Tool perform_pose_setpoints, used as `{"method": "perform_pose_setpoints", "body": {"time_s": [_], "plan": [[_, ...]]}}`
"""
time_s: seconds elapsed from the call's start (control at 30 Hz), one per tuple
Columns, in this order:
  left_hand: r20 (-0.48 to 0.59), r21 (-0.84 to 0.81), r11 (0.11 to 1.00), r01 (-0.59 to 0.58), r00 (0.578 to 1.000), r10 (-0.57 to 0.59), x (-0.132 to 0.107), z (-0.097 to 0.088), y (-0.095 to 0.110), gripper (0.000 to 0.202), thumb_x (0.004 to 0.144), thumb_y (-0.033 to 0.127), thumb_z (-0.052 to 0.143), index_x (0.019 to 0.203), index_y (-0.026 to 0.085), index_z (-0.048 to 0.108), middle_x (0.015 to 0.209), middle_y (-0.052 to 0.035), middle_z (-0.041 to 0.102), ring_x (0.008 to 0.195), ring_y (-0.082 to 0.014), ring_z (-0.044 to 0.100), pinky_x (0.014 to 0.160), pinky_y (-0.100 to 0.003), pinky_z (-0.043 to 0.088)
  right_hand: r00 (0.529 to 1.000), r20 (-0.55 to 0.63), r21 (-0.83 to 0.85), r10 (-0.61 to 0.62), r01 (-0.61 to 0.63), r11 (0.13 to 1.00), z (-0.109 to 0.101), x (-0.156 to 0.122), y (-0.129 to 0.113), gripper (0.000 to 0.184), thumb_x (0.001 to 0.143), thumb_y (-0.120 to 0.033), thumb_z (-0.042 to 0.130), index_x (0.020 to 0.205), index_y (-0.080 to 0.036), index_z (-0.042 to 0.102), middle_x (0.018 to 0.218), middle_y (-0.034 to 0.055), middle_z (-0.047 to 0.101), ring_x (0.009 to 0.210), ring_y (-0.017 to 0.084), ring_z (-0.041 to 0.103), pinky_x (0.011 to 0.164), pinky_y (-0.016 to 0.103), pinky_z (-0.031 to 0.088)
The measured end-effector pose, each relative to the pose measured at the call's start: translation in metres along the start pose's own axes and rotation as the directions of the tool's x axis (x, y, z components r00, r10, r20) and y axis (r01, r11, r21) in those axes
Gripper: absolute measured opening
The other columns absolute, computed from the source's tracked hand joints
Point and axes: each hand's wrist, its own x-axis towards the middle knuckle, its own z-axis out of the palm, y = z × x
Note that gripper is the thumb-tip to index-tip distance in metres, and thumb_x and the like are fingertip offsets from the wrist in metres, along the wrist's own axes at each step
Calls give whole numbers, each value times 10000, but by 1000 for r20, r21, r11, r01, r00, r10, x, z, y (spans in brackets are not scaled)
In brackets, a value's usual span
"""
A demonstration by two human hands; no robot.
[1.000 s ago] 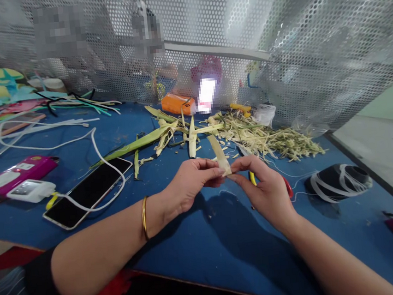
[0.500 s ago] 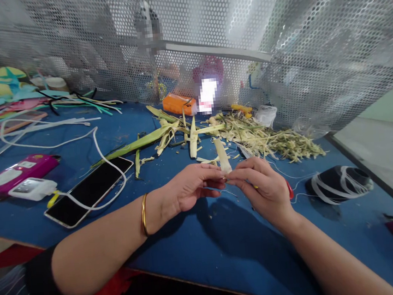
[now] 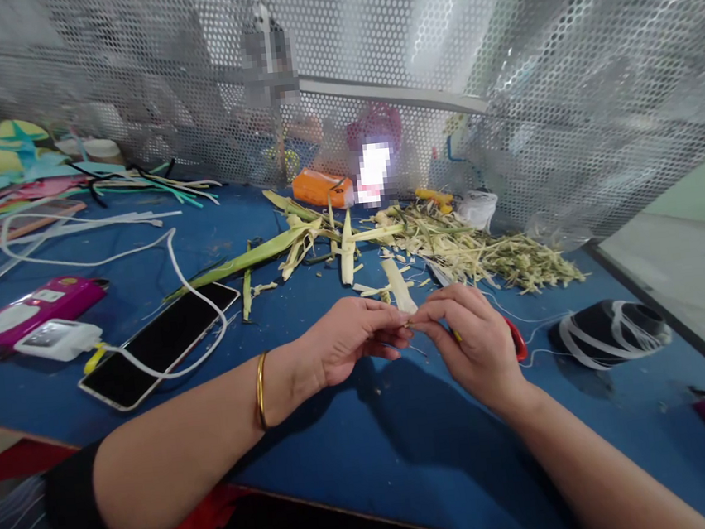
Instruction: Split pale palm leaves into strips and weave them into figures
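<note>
My left hand (image 3: 348, 344), with a gold bangle (image 3: 261, 390) on its wrist, and my right hand (image 3: 475, 336) meet fingertip to fingertip above the blue table (image 3: 358, 455). Both pinch the near end of a pale leaf strip (image 3: 399, 286), which slants up and away from the fingers. Something with a red and yellow handle (image 3: 515, 339) lies mostly hidden behind my right hand.
A heap of leaf strips and shavings (image 3: 463, 245) lies beyond my hands. To the left are a phone (image 3: 160, 343) on a white cable, a white charger (image 3: 57, 339) and a pink device (image 3: 32, 305). A black spool of white thread (image 3: 608, 330) sits at right. Perforated metal screens (image 3: 495, 59) wall the back.
My hands have sunk slightly and closed tighter together. The leaf strip, held further up before, is now pinched at its near end and leans more away from me.
</note>
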Motion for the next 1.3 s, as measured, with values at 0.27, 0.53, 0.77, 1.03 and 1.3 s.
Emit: {"method": "perform_pose_setpoints", "body": {"time_s": [0.27,0.53,0.77,1.03,1.3], "plan": [[-36,189,960,-208,975,219,1,4,-2,142,784,195,650,663,130,687,643,-38,691,586,-100,608,633,-238,500,956,107,43,275,-281,959,0,1,-5,155,908,-162,513,766,-221,531,784,26,585,751,181,563,675,321,423],[-44,218,953,-211,973,226,1,6,-3,29,694,137,694,709,128,717,661,-40,710,619,-110,632,671,-241,518,925,77,93,372,-378,921,2,0,-8,157,866,-129,532,732,-211,530,777,20,589,727,175,563,659,313,419],[-83,312,915,-257,952,296,1,9,-4,44,718,150,695,684,143,721,647,-22,700,600,-97,622,667,-231,527,884,28,244,466,-458,855,7,-1,-9,140,862,-185,576,723,-202,580,742,18,609,716,168,562,673,310,435],[-87,340,888,-311,929,359,1,7,-3,88,756,194,675,704,141,723,670,-38,708,633,-114,645,680,-246,541,747,88,514,659,-600,613,12,-2,-8,130,791,-292,672,864,-188,646,766,18,662,708,162,597,665,309,481],[-68,349,880,-324,927,368,2,6,-6,72,772,196,667,721,148,683,667,-18,682,650,-110,636,673,-237,527,682,69,514,728,-650,560,13,-2,-10,122,742,-307,709,732,-186,699,671,15,686,651,165,599,637,314,464]]}}
